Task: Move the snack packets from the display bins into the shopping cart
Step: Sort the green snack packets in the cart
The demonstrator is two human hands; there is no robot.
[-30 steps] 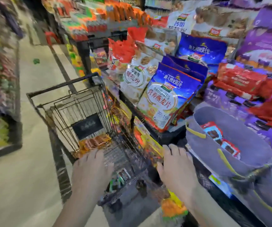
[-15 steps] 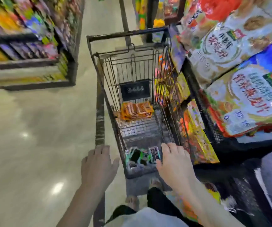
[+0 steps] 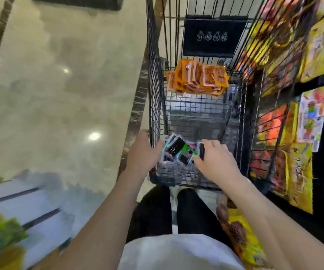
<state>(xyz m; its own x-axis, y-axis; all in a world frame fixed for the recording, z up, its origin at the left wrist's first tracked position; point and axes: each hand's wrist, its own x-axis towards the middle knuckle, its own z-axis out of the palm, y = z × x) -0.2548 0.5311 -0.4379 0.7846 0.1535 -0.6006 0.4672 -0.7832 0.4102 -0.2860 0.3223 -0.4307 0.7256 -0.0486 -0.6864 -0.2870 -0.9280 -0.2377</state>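
Between our hands, at the near end of the shopping cart (image 3: 154, 94): dark-green snack packets (image 3: 177, 151); the right hand (image 3: 214, 162) curls fingers over their edge, the left hand (image 3: 142, 155) lies against them, grip unclear. Beyond the hands, orange packets (image 3: 196, 79) already lie inside. Partly done, we judge: display racks (image 3: 285, 133) beside the right hand full, floor (image 3: 60, 94) leftward open.

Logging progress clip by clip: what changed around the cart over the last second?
Both hands moved forward to the dark green packets at the near end of the cart. The right hand now curls its fingers on them, and the left hand touches their left side. The view tipped downward. The orange packets stayed at the far end.
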